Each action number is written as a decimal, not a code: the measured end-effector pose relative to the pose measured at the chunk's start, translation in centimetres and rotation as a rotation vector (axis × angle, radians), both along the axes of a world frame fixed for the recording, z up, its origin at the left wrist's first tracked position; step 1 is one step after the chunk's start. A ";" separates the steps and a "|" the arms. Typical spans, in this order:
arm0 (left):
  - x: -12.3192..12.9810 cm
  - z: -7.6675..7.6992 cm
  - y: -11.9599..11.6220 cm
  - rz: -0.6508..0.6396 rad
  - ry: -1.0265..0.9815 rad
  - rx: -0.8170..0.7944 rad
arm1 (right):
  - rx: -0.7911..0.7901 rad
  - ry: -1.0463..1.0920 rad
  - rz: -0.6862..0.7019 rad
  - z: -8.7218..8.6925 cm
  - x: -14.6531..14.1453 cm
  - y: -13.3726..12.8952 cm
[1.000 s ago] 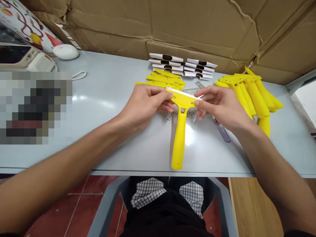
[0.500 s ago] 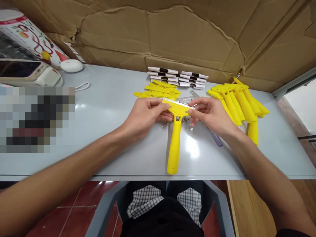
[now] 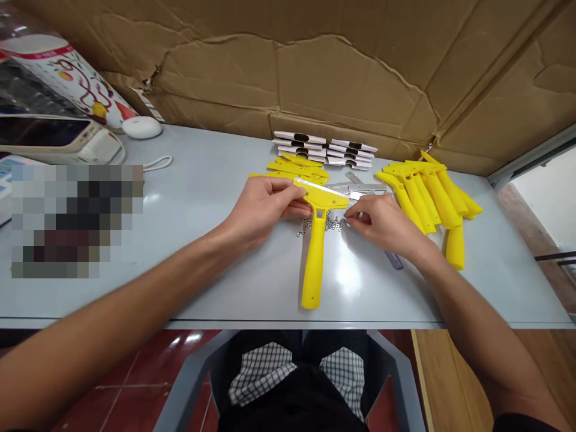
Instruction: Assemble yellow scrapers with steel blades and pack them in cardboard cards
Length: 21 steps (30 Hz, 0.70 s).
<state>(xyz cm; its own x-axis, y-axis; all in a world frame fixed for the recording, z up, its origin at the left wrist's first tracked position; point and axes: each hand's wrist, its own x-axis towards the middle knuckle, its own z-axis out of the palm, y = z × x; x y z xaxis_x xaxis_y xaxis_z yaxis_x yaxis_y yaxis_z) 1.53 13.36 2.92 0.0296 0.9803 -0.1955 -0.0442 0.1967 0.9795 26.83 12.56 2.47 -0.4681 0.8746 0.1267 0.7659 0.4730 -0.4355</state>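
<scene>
My left hand (image 3: 272,207) grips the left end of a yellow scraper (image 3: 314,255) between thumb and fingers. The scraper's head carries a thin metal blade edge (image 3: 321,188), and its handle points toward me over the table. Small metal nuts (image 3: 334,224) lie in a loose pile behind the handle, partly hidden by it. At the right side of that pile is my right hand (image 3: 375,219), its fingertips pinched together; what they hold, if anything, is too small to make out. A purple-grey tool handle (image 3: 395,260) sticks out from beneath this hand.
Behind my hands lie flat yellow pieces (image 3: 299,167), metal strips (image 3: 355,178) and stacked white folded sleeves (image 3: 300,141). Yellow scraper handles (image 3: 432,192) are heaped at the right. A white mouse (image 3: 141,127), a device with a dark screen (image 3: 45,132) and a bottle (image 3: 67,75) stand at the left.
My right hand has let go of the scraper's right end and moved down to the nuts, fingers pinched. A small metal piece no longer shows in the slot at the handle's neck.
</scene>
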 end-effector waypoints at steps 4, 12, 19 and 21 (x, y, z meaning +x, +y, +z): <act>0.2 0.2 -0.2 -0.010 0.006 -0.024 | -0.002 -0.076 0.016 -0.7 -0.4 -0.2; 0.1 0.3 -0.2 -0.012 -0.003 -0.020 | 0.021 -0.091 0.037 -1.1 -0.5 0.0; 0.2 0.3 -0.2 -0.020 0.003 -0.012 | -0.016 -0.081 0.006 -0.9 -0.3 0.0; 0.2 0.4 -0.3 -0.018 0.022 -0.016 | 0.013 -0.059 -0.015 -0.3 0.1 0.1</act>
<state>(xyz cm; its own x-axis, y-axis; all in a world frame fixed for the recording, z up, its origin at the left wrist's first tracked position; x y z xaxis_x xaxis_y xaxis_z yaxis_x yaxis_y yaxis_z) 1.73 13.08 3.28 0.0424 0.9764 -0.2120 -0.0191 0.2129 0.9769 26.95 12.66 2.18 -0.4617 0.8801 0.1105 0.7972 0.4663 -0.3836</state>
